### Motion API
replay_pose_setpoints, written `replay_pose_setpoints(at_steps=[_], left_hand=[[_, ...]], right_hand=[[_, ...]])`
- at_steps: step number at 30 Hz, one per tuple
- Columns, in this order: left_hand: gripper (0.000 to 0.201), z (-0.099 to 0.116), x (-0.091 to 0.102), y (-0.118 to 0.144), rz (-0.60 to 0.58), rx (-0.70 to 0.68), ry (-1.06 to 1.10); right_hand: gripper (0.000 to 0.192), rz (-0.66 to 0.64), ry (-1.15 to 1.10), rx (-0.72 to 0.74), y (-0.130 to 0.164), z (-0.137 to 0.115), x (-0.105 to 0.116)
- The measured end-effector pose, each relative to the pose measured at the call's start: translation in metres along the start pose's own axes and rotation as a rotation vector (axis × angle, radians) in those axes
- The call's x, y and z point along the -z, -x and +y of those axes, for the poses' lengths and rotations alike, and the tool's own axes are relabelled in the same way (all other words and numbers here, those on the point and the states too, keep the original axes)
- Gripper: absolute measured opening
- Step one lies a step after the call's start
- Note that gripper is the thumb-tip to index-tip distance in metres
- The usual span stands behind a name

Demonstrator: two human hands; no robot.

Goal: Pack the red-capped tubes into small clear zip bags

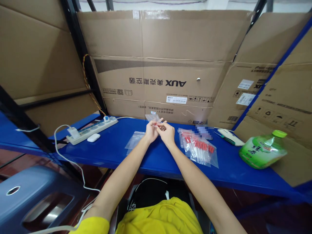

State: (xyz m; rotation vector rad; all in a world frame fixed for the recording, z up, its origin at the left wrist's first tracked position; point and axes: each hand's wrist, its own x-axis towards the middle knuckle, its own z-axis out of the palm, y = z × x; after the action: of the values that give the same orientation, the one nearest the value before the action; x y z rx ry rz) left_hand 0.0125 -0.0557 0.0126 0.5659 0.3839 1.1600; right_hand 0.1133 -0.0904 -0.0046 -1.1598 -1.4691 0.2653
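Over the blue shelf, my left hand (151,132) and my right hand (167,132) meet with fingers closed on a small clear plastic bag (151,118). A bit of red shows between the fingertips; its exact shape is hidden. Left of my left wrist lie flat clear bags (134,140) with nothing visible inside. To the right of my right hand, several clear bags (198,148) overlap in a fanned row, each with small red pieces inside.
On the left are a white power strip (94,128) with plugs and a white earbud-like case (93,137). A green-handled tool (227,139), a cream-coloured flat object (231,136) and a green-labelled bottle (262,151) stand at right. Cardboard (156,42) walls the back.
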Motion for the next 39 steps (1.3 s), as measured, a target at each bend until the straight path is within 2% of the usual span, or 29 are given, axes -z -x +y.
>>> replay_pose_setpoints(at_steps=[11,14,16,20,25,30,34,39], left_hand=[[0.055,0.001,-0.003,0.003,-0.031,0.072,0.012],[0.043,-0.001,-0.002,0.002,-0.032,0.064,0.028],[0.031,-0.001,-0.001,0.001,-0.039,0.028,0.030],[0.016,0.001,0.005,-0.002,-0.037,0.001,0.000],[0.016,0.008,0.011,-0.005,-0.018,0.097,-0.129],[0.024,0.012,0.012,-0.006,-0.006,0.168,-0.238],[0.028,0.011,0.010,-0.005,0.009,0.168,-0.207],[0.026,0.010,0.010,-0.006,0.093,0.134,-0.086]], right_hand=[[0.014,-0.020,0.136,-0.002,0.002,-0.004,0.002],[0.016,-0.003,0.196,-0.054,0.002,-0.006,0.003],[0.025,-0.003,0.215,-0.080,0.002,-0.007,0.004],[0.034,-0.054,0.222,-0.051,0.002,-0.008,0.004],[0.026,-0.112,0.239,-0.044,0.001,-0.006,0.005],[0.013,-0.117,0.280,-0.038,0.001,-0.003,0.006],[0.014,-0.115,0.291,-0.028,0.001,-0.006,0.006],[0.010,-0.140,0.277,-0.023,0.003,-0.010,0.007]])
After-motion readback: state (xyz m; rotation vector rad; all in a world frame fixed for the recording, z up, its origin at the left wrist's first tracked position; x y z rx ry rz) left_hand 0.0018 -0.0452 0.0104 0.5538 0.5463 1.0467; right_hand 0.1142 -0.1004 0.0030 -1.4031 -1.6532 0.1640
